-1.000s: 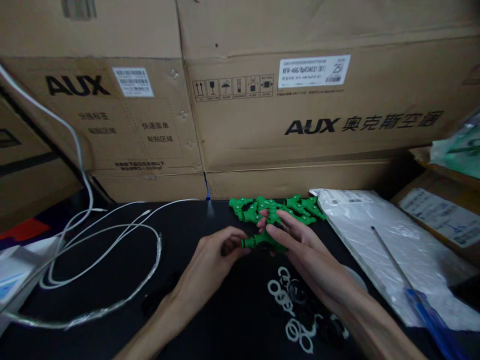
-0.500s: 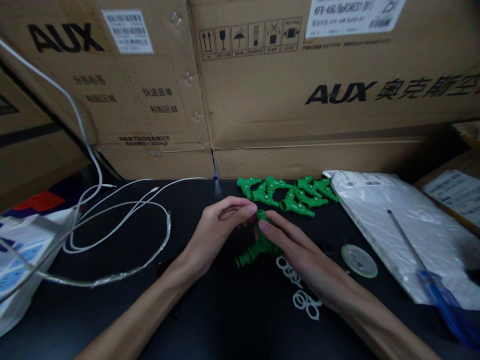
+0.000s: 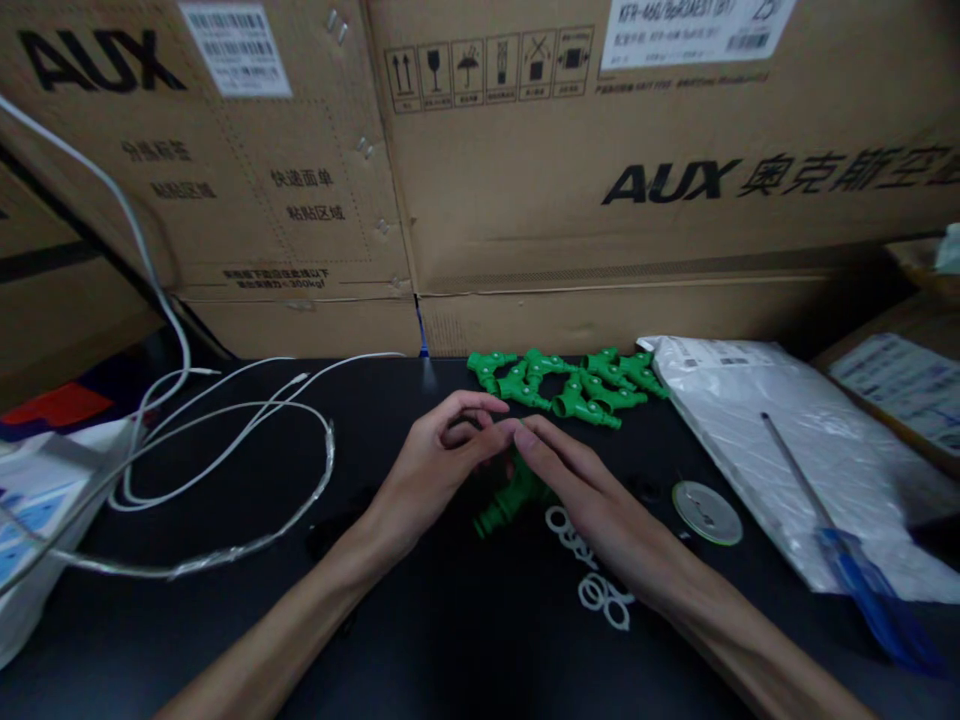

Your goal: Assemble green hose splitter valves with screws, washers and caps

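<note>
- Held a green Y-shaped fitting (image 3: 514, 492) in the right hand (image 3: 592, 480), mid-scene; could not tell whether resting on the counter (image 3: 435, 640) or lifted just above.
- Had the right grip closed around the fitting's body, thumb laid toward the upper end and one ribbed stub jutting toward the near left, probably to steady the piece from one side and leave the top reachable.
- Had the left hand (image 3: 442, 455) arched in from the left, thumb tip at the fitting's upper end and against the right fingertips, perhaps for finer contact there.
- Could not tell the state of the left grip: fingers curled, but with any small part at the tips hidden.
- Saw white ring washers (image 3: 575, 543) on the counter at the near side of the right hand, seemingly loose there for a short reach.
- Saw more green fittings (image 3: 579, 404) clustered on the far side, before a cardboard carton (image 3: 660, 250), apparently grouped out of the hands' way.
- Saw a round clear disc (image 3: 707, 512) right of the right hand, and farther right a blue-handled screwdriver (image 3: 870, 595) across a white plastic mailer (image 3: 780, 450), perhaps set aside.
- Saw looped cables (image 3: 180, 570) at the left, well apart from the fitting.
</note>
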`<state>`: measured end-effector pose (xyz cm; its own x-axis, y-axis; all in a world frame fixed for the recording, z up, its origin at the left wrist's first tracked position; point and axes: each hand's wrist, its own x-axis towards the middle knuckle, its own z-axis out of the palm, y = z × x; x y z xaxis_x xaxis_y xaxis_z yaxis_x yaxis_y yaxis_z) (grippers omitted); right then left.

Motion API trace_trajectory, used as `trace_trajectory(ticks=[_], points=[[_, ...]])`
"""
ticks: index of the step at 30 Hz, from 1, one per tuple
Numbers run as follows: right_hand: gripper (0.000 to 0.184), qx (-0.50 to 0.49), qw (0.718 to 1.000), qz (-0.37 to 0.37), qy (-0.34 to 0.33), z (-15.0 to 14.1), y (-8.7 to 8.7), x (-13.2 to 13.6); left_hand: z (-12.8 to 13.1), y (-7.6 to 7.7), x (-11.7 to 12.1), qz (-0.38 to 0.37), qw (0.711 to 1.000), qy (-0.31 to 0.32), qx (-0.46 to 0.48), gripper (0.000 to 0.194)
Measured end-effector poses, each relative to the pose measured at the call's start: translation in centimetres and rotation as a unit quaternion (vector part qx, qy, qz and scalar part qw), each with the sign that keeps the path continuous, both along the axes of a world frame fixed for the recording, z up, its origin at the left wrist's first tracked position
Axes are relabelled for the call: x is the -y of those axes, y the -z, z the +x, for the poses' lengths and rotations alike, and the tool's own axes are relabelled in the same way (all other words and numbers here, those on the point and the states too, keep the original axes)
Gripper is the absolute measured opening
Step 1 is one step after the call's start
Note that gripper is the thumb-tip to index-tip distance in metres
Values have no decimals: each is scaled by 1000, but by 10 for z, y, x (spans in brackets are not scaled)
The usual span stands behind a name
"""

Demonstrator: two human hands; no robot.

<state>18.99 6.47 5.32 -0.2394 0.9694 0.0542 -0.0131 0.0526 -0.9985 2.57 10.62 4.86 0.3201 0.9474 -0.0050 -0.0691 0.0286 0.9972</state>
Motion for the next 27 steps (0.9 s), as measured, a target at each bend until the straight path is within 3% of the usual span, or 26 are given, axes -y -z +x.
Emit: trace_trajectory(ticks=[5,12,16,27], points=[[28,-26,1000,4,-1,0,1,-1,4,6,6,-59,995,81,13,39],[32,-26,1000,10,-6,-3,-2,1,7,4,10,-62,994,91,18,48],[32,-17,999,27,-15,-4,-2,4,6,0,11,-52,993,108,10,46],[42,-50,998,-20,25,-6,-1,5,7,4,13,-86,982,142,84,32]])
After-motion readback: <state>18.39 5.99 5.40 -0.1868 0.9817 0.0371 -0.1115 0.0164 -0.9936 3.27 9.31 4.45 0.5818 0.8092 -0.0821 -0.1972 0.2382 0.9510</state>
